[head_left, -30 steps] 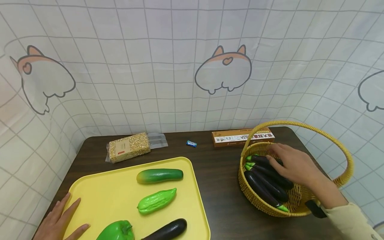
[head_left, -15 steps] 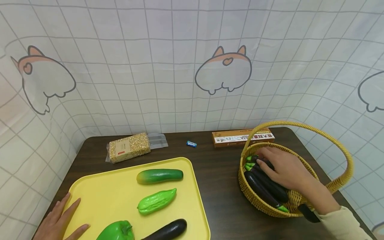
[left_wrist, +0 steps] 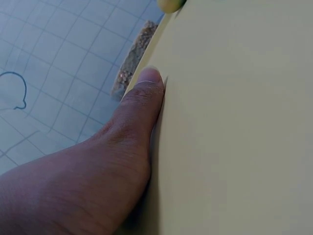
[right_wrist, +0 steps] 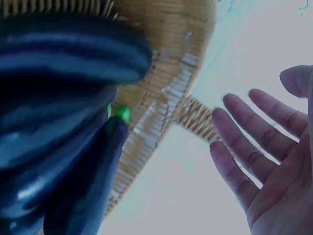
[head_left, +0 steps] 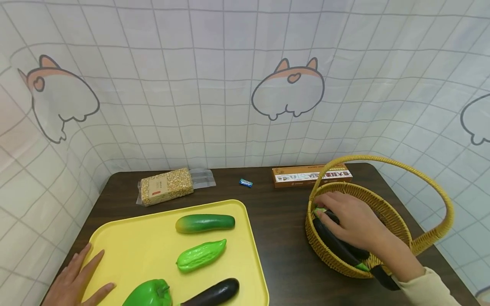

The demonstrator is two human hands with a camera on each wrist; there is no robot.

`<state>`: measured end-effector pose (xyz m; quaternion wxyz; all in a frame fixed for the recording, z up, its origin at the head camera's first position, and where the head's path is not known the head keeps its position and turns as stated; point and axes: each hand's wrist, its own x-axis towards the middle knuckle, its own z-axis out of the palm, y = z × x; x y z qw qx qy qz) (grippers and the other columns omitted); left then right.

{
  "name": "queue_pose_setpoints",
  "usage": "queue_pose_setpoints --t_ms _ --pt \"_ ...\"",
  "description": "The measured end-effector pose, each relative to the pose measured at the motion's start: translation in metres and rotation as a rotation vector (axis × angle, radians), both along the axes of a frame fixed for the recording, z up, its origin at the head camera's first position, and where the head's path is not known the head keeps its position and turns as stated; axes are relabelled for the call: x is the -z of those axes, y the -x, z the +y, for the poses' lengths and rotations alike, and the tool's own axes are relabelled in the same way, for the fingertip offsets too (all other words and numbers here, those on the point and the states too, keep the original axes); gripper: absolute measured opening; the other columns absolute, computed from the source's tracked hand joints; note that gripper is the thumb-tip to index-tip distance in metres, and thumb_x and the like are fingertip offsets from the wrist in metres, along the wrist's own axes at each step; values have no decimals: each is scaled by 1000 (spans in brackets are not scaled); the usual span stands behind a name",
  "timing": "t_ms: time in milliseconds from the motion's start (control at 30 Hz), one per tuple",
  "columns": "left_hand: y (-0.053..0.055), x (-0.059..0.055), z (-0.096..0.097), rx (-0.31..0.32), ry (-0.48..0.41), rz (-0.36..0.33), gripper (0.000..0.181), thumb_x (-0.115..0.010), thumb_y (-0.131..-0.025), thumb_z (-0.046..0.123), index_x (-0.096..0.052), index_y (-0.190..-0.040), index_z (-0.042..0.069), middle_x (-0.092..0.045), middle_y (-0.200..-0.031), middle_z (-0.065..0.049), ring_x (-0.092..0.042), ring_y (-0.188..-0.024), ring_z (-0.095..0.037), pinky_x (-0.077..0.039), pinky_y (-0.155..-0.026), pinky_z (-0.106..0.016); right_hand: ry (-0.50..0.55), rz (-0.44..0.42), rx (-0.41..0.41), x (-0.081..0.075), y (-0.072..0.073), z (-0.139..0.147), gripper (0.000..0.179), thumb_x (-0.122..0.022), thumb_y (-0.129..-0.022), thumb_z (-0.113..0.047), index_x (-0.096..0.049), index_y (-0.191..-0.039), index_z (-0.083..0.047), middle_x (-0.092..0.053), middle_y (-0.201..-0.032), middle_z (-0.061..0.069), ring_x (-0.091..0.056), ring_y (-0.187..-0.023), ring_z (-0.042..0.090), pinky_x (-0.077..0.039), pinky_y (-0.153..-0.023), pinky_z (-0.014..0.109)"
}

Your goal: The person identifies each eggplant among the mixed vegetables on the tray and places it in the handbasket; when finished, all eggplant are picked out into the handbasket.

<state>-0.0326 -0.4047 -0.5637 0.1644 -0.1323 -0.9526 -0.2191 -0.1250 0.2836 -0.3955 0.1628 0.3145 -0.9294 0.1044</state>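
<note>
My right hand (head_left: 354, 223) reaches into a yellow wicker basket (head_left: 388, 212), over several dark eggplants (head_left: 334, 244). In the right wrist view, the fingers of the right hand (right_wrist: 264, 142) are straight and spread, with the palm showing; eggplants (right_wrist: 63, 54) lie off to the left. My left hand (head_left: 72, 278) rests with spread fingers on the left edge of a yellow tray (head_left: 130, 242). The left wrist view shows its thumb (left_wrist: 142, 100) along the rim. On the tray lie a green zucchini (head_left: 204, 223), a light green bumpy gourd (head_left: 200, 256), a green bell pepper (head_left: 149, 293) and an eggplant (head_left: 216, 292).
A bag of corn kernels (head_left: 165, 187) lies behind the tray. Beside it is a small blue packet (head_left: 246, 182), and a long brown box (head_left: 310, 176) stands behind the basket. The tall basket handle (head_left: 417, 176) arches over my right forearm. A tiled curtain borders the dark table (head_left: 281, 238).
My right hand has moved left and toward the near side in the basket, covering more of the eggplants and baring the basket's far right wall. The left hand and tray have stayed put.
</note>
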Motion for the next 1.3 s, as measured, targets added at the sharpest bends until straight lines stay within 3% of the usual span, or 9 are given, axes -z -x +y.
queue_pose_setpoints --t_ms 467,733,967,1300 --pt "0 -1 1 -7 2 -35 97 -88 -88 34 -34 -167 16 -10 -175 -13 -6 -157 -48 10 -125 -52 54 -6 -160 6 -15 -46 26 -72 -102 -37 -70 -124 -23 -65 -107 -16 -63 -93 4 -57 -78 36" --pt "3 -3 -1 2 21 -14 98 -88 -87 34 -34 -167 14 -10 -175 -14 -6 -158 -45 10 -125 -45 85 -66 -198 10 -21 -74 29 -65 -106 -43 -69 -129 -25 -66 -115 -16 -62 -101 5 -57 -81 36" --pt "4 -2 -1 12 19 -13 98 -88 -88 33 -34 -167 15 -10 -175 -15 -7 -158 -45 9 -126 -44 101 -119 -296 22 -27 -105 31 -63 -108 -43 -68 -131 -23 -68 -118 -10 -63 -106 8 -57 -87 38" --pt "-1 1 0 -15 4 -17 98 -89 -87 35 -35 -167 18 -11 -175 -12 -10 -157 -46 7 -126 -49 87 -185 -448 44 -38 -146 35 -55 -111 -45 -67 -132 -21 -68 -120 -9 -61 -107 5 -54 -90 30"
